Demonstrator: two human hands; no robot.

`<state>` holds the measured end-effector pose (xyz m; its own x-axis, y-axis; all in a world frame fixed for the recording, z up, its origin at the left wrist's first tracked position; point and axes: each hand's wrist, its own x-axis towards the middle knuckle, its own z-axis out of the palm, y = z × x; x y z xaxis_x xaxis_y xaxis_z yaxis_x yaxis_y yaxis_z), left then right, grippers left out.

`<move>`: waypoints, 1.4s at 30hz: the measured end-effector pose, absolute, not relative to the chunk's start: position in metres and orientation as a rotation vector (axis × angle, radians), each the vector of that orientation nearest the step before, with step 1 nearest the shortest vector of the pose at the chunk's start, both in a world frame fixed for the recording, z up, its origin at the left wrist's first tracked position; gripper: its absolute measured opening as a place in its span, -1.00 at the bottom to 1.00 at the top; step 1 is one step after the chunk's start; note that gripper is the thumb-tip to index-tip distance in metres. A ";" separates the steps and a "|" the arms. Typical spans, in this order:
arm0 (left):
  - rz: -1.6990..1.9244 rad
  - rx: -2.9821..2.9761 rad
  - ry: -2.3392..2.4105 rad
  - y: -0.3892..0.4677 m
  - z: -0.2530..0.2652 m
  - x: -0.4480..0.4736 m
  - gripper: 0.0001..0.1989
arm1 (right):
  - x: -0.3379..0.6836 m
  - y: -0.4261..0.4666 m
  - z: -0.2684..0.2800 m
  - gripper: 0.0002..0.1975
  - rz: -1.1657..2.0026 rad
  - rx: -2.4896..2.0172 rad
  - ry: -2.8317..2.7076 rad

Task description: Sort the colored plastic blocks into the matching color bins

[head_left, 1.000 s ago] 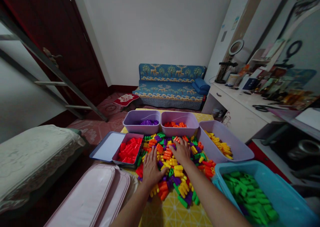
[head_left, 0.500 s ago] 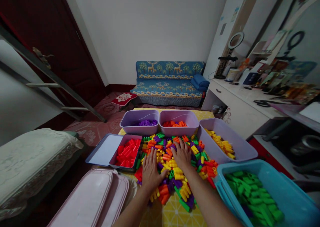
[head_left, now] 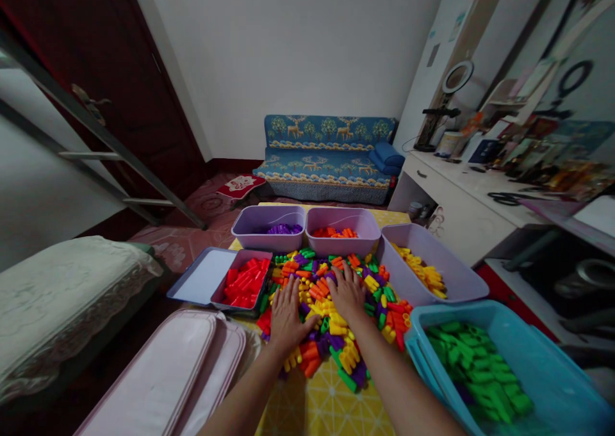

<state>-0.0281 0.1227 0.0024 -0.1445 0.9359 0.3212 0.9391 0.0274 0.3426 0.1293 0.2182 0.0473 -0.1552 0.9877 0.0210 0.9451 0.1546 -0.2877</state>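
Mixed plastic blocks [head_left: 337, 321] are sprawling across the yellow tablecloth [head_left: 331, 407]; left hand [head_left: 287, 325] and right hand [head_left: 348, 295] are lying palm-down over them, thumbs splayed, left fingers nearly together, right spreading, clamping nothing visible. Lilac bins [head_left: 343, 248] are standing far and right, apparently for easy reach.

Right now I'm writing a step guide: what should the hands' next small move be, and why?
Perhaps the right hand should pinch an orange block near its fingers: it and the left hand are spread over the mixed pile, and a box ahead holds orange blocks.
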 end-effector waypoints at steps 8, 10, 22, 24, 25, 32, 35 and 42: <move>-0.735 -2.090 -2.232 0.121 0.006 -0.029 -0.08 | 0.123 0.207 0.046 -0.59 0.329 -1.751 -2.276; -0.727 -2.106 -2.226 0.121 0.008 -0.030 -0.14 | 0.125 0.206 0.044 -0.61 0.331 -1.682 -2.262; -0.739 -2.084 -2.235 0.121 0.006 -0.029 -0.19 | 0.122 0.179 0.045 -0.68 0.165 -1.426 -2.165; -0.744 -2.077 -2.238 0.121 0.007 -0.029 -0.20 | 0.117 0.178 0.041 -0.69 0.183 -1.475 -2.152; -0.744 -2.076 -2.241 0.121 0.007 -0.029 -0.21 | 0.116 0.179 0.039 -0.71 0.192 -1.490 -2.140; -0.741 -2.064 -2.245 0.121 0.008 -0.028 -0.27 | 0.110 0.175 0.028 -0.71 0.091 -1.527 -2.073; -0.763 -2.063 -2.231 0.121 0.008 -0.028 -0.29 | 0.109 0.173 0.026 -0.66 0.067 -1.561 -2.105; -0.803 -2.066 -2.227 0.122 0.006 -0.028 -0.28 | 0.109 0.173 0.026 -0.63 0.099 -1.597 -2.143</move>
